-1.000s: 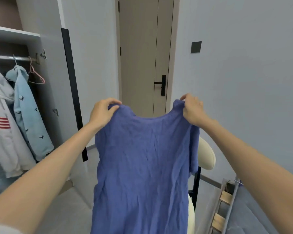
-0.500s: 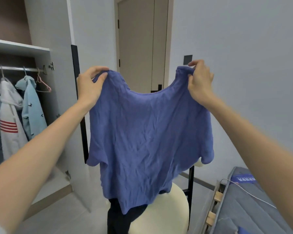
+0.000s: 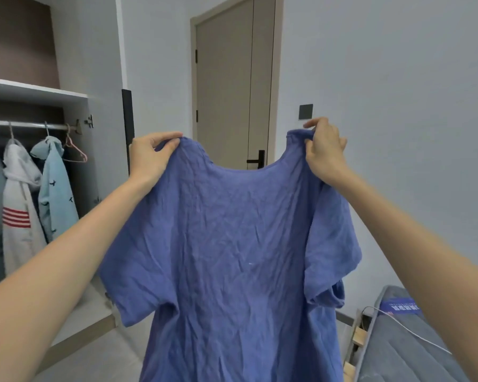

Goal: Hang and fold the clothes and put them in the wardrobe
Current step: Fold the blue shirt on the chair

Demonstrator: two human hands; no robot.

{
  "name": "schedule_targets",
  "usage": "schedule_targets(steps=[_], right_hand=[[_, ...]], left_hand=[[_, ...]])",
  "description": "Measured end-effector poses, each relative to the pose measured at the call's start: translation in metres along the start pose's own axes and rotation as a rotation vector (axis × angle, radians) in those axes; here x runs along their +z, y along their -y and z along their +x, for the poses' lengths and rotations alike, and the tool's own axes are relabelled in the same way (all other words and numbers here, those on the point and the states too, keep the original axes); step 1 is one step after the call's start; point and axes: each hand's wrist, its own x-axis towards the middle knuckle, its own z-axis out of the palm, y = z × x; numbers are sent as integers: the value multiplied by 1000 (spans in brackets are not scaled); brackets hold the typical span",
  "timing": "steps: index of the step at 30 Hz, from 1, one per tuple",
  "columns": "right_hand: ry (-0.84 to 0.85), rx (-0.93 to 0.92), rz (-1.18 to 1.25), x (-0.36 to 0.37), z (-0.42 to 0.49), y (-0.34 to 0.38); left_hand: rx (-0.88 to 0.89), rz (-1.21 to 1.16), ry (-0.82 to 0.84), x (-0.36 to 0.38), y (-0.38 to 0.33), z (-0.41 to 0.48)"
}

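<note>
A wrinkled blue T-shirt (image 3: 232, 244) hangs spread out in front of me at chest height. My left hand (image 3: 149, 158) pinches its left shoulder and my right hand (image 3: 324, 150) pinches its right shoulder. Both short sleeves droop at the sides and the hem runs out of the bottom of the view. The open wardrobe (image 3: 33, 92) stands to the left, with a rail (image 3: 25, 124) carrying hung clothes and an empty pink hanger (image 3: 75, 153).
On the rail hang a white hoodie with red stripes (image 3: 20, 210) and a light blue patterned garment (image 3: 57, 197). A closed beige door (image 3: 232, 86) is straight ahead. A grey mattress (image 3: 398, 340) with a white cable lies at the lower right.
The shirt has swung down and hangs full length, hiding the cream chair that showed below it. My hands hold the shoulders a little wider apart, and my view has tilted up.
</note>
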Motion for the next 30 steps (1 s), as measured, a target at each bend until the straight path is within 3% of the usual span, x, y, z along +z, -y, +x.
schedule_targets(steps=[9, 14, 30], right_hand=[[447, 130, -23, 119, -76, -84], [596, 196, -40, 181, -114, -131], [661, 354, -65, 324, -220, -229]], left_hand=[[-220, 164, 354, 70, 119, -61], [-320, 201, 424, 114, 195, -91], [-508, 269, 456, 194, 356, -163]])
